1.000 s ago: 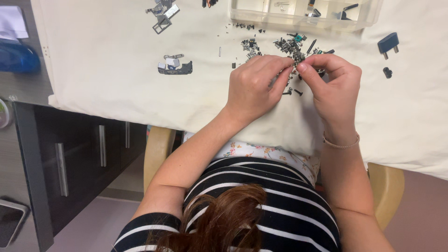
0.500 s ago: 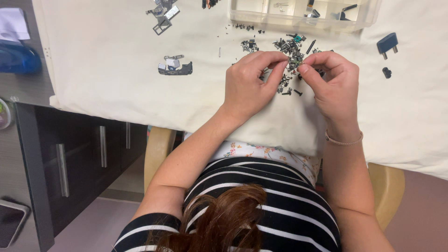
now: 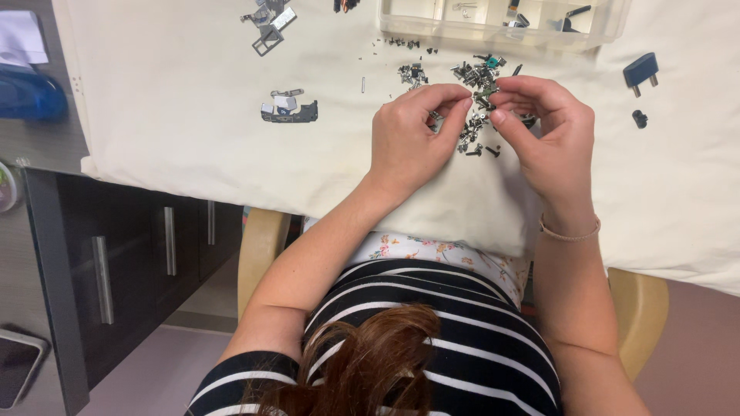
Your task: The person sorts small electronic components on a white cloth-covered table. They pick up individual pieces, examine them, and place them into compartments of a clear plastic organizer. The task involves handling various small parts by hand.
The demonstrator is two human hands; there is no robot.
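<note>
Your left hand (image 3: pixel 408 139) and right hand (image 3: pixel 543 127) meet over the pile of small screws and metal bits (image 3: pixel 479 85) on the cream cloth (image 3: pixel 193 131) that covers the desk. The fingertips of both hands pinch together around a tiny dark part (image 3: pixel 482 98), held just above the near edge of the pile; the part is too small to tell what it is. Your left thumb and forefinger are closed on its left side, your right thumb and forefinger on its right side, so the two hands almost touch there. Loose screws lie under and between your hands, at the near side of the pile.

Just beyond the pile stands a clear plastic compartment tray (image 3: pixel 501 23), with a few small pieces in its sections. To the right of the pile, well apart from it, a dark blue plug-like piece (image 3: pixel 641 71) lies on the cloth, with a small black knob (image 3: pixel 639 119) just near it. To the left of the pile lies a flat metal bracket assembly (image 3: pixel 288 109), and farther left and beyond that another cluster of metal frames (image 3: pixel 267 21). A thin bracelet (image 3: pixel 569 233) sits on your right wrist. Far left of the pile, off the cloth, a blue object (image 3: pixel 29 96) rests on the desk above dark drawers (image 3: pixel 131 262).
</note>
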